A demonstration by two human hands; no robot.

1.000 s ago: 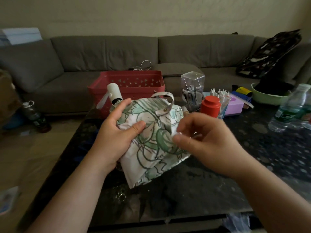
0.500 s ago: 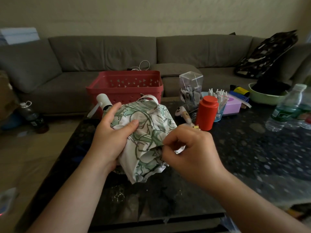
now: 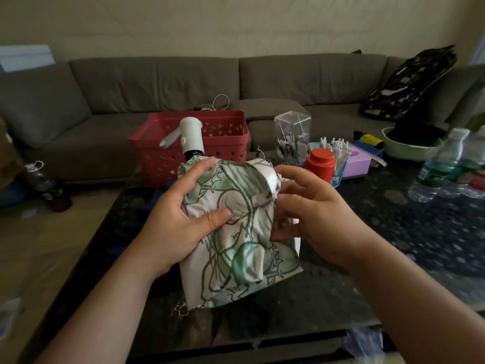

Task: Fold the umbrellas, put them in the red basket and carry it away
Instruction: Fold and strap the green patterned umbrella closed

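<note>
Both hands on the umbrella, held above the near half of the desk.
Left hand clamps the bunched canopy, thumb pressed on the fabric; right hand curls at the canopy's right side, apparently pinching a fold, though blurred. White handle points away. Red basket sits at the far left edge.

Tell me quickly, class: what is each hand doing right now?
Left hand: grips the floral folding umbrella, thumb pressed on its canopy.
Right hand: fingers curled against the umbrella's right edge; a firm grip cannot be told.
</note>
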